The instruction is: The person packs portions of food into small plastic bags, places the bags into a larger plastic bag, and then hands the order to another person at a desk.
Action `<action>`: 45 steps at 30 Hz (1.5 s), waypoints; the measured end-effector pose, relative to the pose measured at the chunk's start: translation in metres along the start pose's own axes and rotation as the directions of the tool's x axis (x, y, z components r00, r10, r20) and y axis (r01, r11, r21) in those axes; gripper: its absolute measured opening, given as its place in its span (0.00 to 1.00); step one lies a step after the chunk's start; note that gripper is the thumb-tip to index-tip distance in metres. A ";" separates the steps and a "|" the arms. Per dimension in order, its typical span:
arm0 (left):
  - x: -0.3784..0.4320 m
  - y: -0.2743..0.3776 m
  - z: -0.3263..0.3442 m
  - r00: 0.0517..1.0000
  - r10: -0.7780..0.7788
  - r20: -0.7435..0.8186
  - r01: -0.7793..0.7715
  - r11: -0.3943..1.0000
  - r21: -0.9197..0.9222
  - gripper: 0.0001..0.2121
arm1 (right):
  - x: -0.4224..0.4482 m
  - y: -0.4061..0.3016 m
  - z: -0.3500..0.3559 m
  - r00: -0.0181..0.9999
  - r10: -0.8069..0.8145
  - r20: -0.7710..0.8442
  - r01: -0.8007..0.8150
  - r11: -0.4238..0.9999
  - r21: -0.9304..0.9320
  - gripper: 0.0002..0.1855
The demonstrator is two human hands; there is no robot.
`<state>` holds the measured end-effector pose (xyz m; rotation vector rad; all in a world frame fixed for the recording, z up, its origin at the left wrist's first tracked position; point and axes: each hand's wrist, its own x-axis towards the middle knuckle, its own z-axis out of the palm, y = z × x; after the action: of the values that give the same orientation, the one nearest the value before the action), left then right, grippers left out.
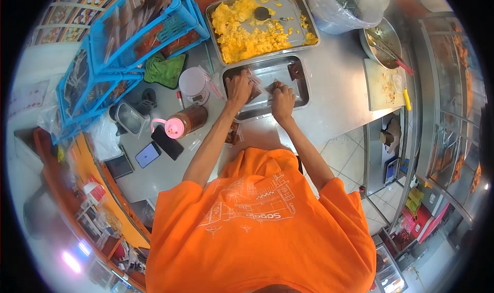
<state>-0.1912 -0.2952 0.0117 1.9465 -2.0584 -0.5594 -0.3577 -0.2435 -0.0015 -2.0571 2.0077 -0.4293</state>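
Both my hands reach into a rectangular steel tray [307, 87]. My left hand [239, 87] is over small clear plastic bags with dark contents [254, 91] on the tray's left side; whether its fingers grip one cannot be told. On the right, my right hand [283, 102] has its fingertips on another small bag with dark brown filling [274, 86]. One more dark packet [295, 70] lies in the tray's upper right corner. A bag with brown pieces [232, 134] lies on the steel table below the tray, partly under my left forearm.
A larger tray of yellow scrambled egg [247, 42] stands behind. Leftward are a white kitchen scale [192, 82], a pink-lidded jar [189, 121], phones [167, 142] and blue baskets [112, 67]. A bag-lined tub [339, 11], a steel bowl [380, 42] and a cutting board [382, 86] stand rightward.
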 end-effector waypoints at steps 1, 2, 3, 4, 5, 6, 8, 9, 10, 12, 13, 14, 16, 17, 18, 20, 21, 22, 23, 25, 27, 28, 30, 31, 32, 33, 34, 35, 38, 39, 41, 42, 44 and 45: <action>-0.001 -0.001 0.001 1.000 -0.001 -0.011 0.001 1.000 -0.005 0.14 | 0.001 -0.002 -0.004 1.000 -0.004 -0.001 0.004 1.000 0.001 0.06; -0.001 -0.003 0.001 1.000 -0.003 -0.014 0.003 1.000 -0.004 0.14 | 0.001 -0.002 -0.009 0.999 -0.034 -0.037 0.036 0.999 0.040 0.06; -0.001 -0.003 0.000 0.994 0.060 -0.091 -0.061 0.998 -0.008 0.12 | 0.000 -0.001 -0.013 0.995 -0.062 -0.071 0.068 0.995 0.077 0.06; 0.000 -0.003 -0.002 0.978 0.123 -0.167 -0.126 0.992 -0.007 0.10 | 0.002 0.002 -0.016 0.995 -0.065 -0.070 0.070 0.995 0.075 0.06; 0.002 -0.005 -0.004 0.978 0.121 -0.168 -0.124 0.992 -0.009 0.10 | 0.003 0.004 -0.020 1.000 -0.010 -0.014 0.013 0.964 0.265 0.06; 0.004 -0.008 -0.008 0.965 0.187 -0.184 -0.207 0.974 -0.095 0.09 | 0.003 0.005 -0.023 0.998 0.034 0.054 -0.054 0.895 0.443 0.06; 0.006 -0.017 -0.013 0.948 0.241 -0.206 -0.278 0.944 -0.177 0.08 | 0.008 -0.007 -0.045 0.973 0.072 0.219 -0.191 0.781 0.594 0.06; 0.009 -0.017 -0.015 0.966 0.238 -0.101 -0.258 0.914 -0.314 0.08 | 0.009 -0.009 -0.055 0.924 0.088 0.373 -0.341 0.632 0.696 0.06; 0.010 -0.016 -0.017 0.969 0.246 0.006 -0.218 0.870 -0.443 0.08 | 0.007 -0.008 -0.050 0.924 0.092 0.371 -0.342 0.632 0.695 0.06; 0.006 -0.018 -0.021 0.973 0.211 0.090 -0.109 0.771 -0.627 0.07 | 0.007 -0.015 -0.044 0.918 -0.042 0.395 -0.348 0.391 0.852 0.07; 0.003 -0.020 -0.023 0.966 0.186 0.179 0.020 0.636 -0.771 0.07 | 0.007 -0.022 -0.046 0.917 -0.042 0.396 -0.350 0.390 0.851 0.07; -0.001 -0.023 -0.025 0.966 0.184 0.181 0.023 0.637 -0.771 0.07 | 0.007 -0.028 -0.049 0.857 -0.076 0.510 -0.472 0.281 0.835 0.07; -0.008 -0.022 -0.034 0.959 0.194 0.204 0.106 0.424 -0.900 0.08 | 0.006 -0.042 -0.058 0.780 -0.123 0.613 -0.592 0.173 0.787 0.08; -0.013 -0.021 -0.039 0.960 0.190 0.205 0.109 0.423 -0.899 0.08 | 0.003 -0.047 -0.059 0.818 -0.160 0.552 -0.486 0.321 0.813 0.09; -0.019 -0.016 -0.050 0.949 0.150 0.276 0.193 0.418 -0.888 0.08 | 0.000 -0.051 -0.061 0.846 -0.207 0.491 -0.362 0.453 0.815 0.09; -0.035 -0.014 -0.058 0.936 0.095 0.339 0.275 0.404 -0.872 0.08 | 0.000 -0.059 -0.070 0.803 -0.221 0.554 -0.453 0.378 0.807 0.10; -0.044 -0.012 -0.059 0.942 0.038 0.332 0.301 0.338 -0.892 0.09 | -0.001 -0.062 -0.073 0.760 -0.229 0.609 -0.540 0.300 0.786 0.12; -0.051 -0.011 -0.060 0.944 -0.019 0.328 0.321 0.268 -0.908 0.09 | -0.003 -0.063 -0.070 0.755 -0.234 0.613 -0.542 0.304 0.784 0.12; -0.058 -0.011 -0.061 0.945 -0.026 0.327 0.322 0.265 -0.909 0.09 | -0.007 -0.064 -0.065 0.819 -0.192 0.541 -0.459 0.345 0.818 0.10; -0.069 -0.010 -0.067 0.946 -0.083 0.315 0.325 0.205 -0.923 0.10 | -0.006 -0.076 -0.074 0.872 -0.163 0.462 -0.373 0.392 0.841 0.09; -0.079 -0.007 -0.080 0.943 -0.088 0.321 0.332 0.182 -0.925 0.10 | -0.006 -0.089 -0.093 0.947 -0.253 -0.198 0.320 0.797 0.512 0.07; -0.082 -0.006 -0.086 0.941 -0.086 0.327 0.337 0.162 -0.927 0.11 | -0.003 -0.095 -0.105 0.945 -0.261 -0.195 0.325 0.795 0.513 0.07; -0.088 -0.017 -0.084 0.939 -0.042 0.342 0.344 0.192 -0.919 0.11 | -0.001 -0.101 -0.117 0.900 -0.330 -0.286 0.424 0.817 0.390 0.07; -0.090 -0.021 -0.083 0.932 0.007 0.361 0.351 0.225 -0.909 0.10 | -0.002 -0.100 -0.117 0.880 -0.354 -0.316 0.454 0.822 0.345 0.07; -0.093 -0.023 -0.081 0.934 0.007 0.358 0.348 0.224 -0.911 0.10 | -0.009 -0.093 -0.104 0.947 -0.293 -0.133 0.311 0.730 0.609 0.06; -0.096 -0.023 -0.081 0.942 0.033 0.333 0.316 0.242 -0.918 0.10 | -0.011 -0.092 -0.100 0.961 -0.268 0.071 0.105 0.589 0.802 0.06; -0.099 -0.022 -0.082 0.950 0.059 0.307 0.283 0.259 -0.924 0.10 | -0.014 -0.091 -0.099 0.961 -0.268 0.070 0.106 0.590 0.801 0.06; -0.102 -0.022 -0.082 0.950 0.060 0.306 0.282 0.258 -0.924 0.10 | -0.019 -0.092 -0.097 0.969 -0.204 0.137 -0.001 0.553 0.833 0.06; -0.112 -0.016 -0.084 0.933 -0.005 0.360 0.360 0.022 -0.933 0.09 | -0.024 -0.101 -0.096 0.969 -0.041 0.245 -0.201 0.446 0.872 0.07; -0.115 -0.008 -0.092 0.945 -0.007 0.326 0.326 0.025 -0.945 0.09 | -0.024 -0.105 -0.097 0.957 0.055 0.284 -0.283 0.373 0.884 0.08; -0.122 -0.005 -0.096 0.956 -0.014 0.292 0.292 0.026 -0.956 0.08 | -0.019 -0.106 -0.107 0.925 -0.009 0.381 -0.352 0.359 0.864 0.10; -0.125 -0.009 -0.097 0.956 -0.051 0.288 0.291 0.087 -0.953 0.09 | -0.016 -0.106 -0.111 0.882 -0.071 0.466 -0.416 0.348 0.840 0.12; -0.133 -0.016 -0.095 0.955 -0.088 0.282 0.293 0.151 -0.944 0.09 | -0.003 -0.083 -0.074 0.939 -0.046 0.340 -0.286 0.442 0.850 0.15; -0.136 -0.021 -0.092 0.961 -0.085 0.261 0.272 0.153 -0.950 0.09 | 0.006 -0.068 -0.049 0.979 -0.028 0.203 -0.156 0.537 0.829 0.17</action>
<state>-0.1220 -0.1696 0.0951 1.2212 -0.8448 -1.6359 -0.3122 -0.2454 0.0695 -1.3123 1.3043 -0.9270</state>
